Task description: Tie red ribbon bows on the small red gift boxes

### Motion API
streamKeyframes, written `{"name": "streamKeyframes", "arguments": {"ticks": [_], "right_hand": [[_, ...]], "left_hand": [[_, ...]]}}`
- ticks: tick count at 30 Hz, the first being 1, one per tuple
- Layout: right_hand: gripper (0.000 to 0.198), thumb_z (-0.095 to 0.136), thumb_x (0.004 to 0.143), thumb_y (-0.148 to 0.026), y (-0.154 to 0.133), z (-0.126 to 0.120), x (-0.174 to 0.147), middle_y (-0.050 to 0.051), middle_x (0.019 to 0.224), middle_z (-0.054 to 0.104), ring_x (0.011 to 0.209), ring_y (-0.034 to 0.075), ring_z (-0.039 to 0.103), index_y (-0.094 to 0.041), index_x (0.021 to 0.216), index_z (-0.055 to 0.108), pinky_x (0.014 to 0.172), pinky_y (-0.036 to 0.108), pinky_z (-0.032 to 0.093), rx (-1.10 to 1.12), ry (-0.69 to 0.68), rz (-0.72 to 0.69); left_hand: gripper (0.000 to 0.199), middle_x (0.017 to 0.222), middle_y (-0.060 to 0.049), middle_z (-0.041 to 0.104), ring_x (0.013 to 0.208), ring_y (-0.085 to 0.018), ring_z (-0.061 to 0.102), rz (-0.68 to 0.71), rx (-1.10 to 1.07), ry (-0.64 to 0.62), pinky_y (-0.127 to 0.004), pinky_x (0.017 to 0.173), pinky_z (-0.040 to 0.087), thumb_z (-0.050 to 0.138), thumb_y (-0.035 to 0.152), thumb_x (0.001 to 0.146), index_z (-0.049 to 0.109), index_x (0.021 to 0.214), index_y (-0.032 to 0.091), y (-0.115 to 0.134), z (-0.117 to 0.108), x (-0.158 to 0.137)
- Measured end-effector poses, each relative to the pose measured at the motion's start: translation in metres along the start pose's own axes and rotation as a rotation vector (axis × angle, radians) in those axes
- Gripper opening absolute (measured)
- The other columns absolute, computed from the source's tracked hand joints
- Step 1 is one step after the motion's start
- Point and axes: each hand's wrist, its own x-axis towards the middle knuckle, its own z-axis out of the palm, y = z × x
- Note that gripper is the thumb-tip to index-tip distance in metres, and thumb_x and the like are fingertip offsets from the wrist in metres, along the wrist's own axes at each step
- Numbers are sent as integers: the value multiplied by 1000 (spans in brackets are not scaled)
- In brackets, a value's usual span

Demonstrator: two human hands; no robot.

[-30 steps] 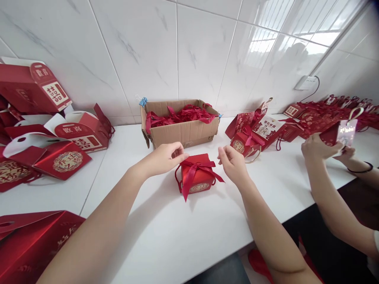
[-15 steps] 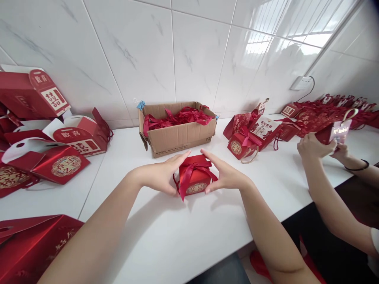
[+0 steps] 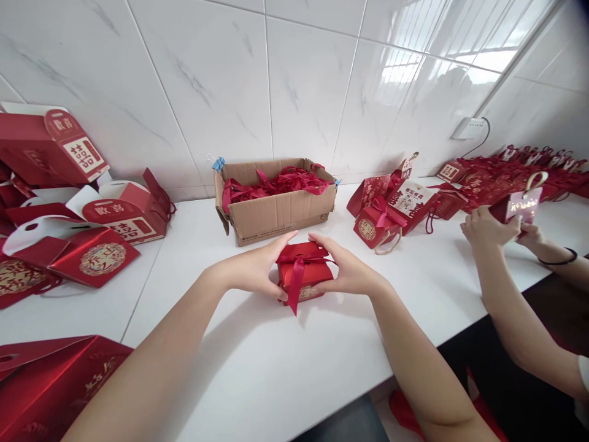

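A small red gift box (image 3: 309, 275) sits upright on the white table, a dark-red ribbon (image 3: 298, 274) tied over its top in a bow with one tail hanging down the front. My left hand (image 3: 257, 269) curves round the box's left side, thumb at the lower front corner and fingers behind. On the right side my right hand (image 3: 346, 267) does the same, its thumb lying across the front and partly covering the gold emblem. Both hands hold the box between them.
Behind the gift box stands a cardboard carton (image 3: 280, 216) full of red ribbons. Red boxes (image 3: 102, 256) are piled at left, and more red boxes (image 3: 378, 222) stand at right. Beyond my right arm, another person's hands (image 3: 494, 227) hold a dark-red box with a tag.
The gift box has turned slightly between my hands, and its ribbon tail has shifted right. My right thumb has come across the box's front. The other person's tagged box has moved slightly left.
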Motion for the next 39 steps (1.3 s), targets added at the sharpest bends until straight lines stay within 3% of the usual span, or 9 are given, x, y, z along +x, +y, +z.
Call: {"name": "streamKeyframes", "arguments": {"ticks": [5,11,17,29,35,39], "right_hand": [[110,81,62,-46,0,-6,-2,11,153,26,140,31,28,-30,150,17,111,48,34,-3,-13,-3],[99,78,68,-41,5,-7,-2,8,152,31,139,30,32,-33,149,22,112,49,33,34,2,-9],[96,78,68,-43,10,-5,-1,8,151,34,138,30,34,-33,148,25,110,49,36,50,24,-26],[97,79,68,-38,4,-11,-3,7,153,31,139,30,32,-35,148,24,112,49,33,58,-22,-10],[129,86,55,-42,13,-19,-2,5,160,0,146,30,11,-39,149,-3,115,51,21,61,-103,3],[127,84,59,-38,32,-23,0,10,159,12,145,27,17,-35,150,-4,115,48,20,73,-244,43]], "left_hand": [[134,157,-10,19,139,-34,29,-40,69,1,-35,101,40,77,59,53,-9,150,27,-7,-5,-2],[124,154,-10,29,136,-31,37,-72,44,-5,-31,95,43,71,61,60,-8,151,27,-11,-3,1],[123,148,-11,41,132,-31,43,-16,7,-17,-30,93,44,71,57,61,-7,151,25,-9,-1,1],[123,155,-10,26,135,-32,39,-43,33,50,-31,95,44,74,59,57,2,151,28,-12,1,3],[134,159,-12,5,143,-34,19,-115,170,24,-36,106,34,73,64,54,-13,150,25,-4,-14,-13],[126,158,-15,8,142,-37,20,-248,288,-1,-41,107,33,66,71,56,1,152,22,-3,-16,-25]]}}
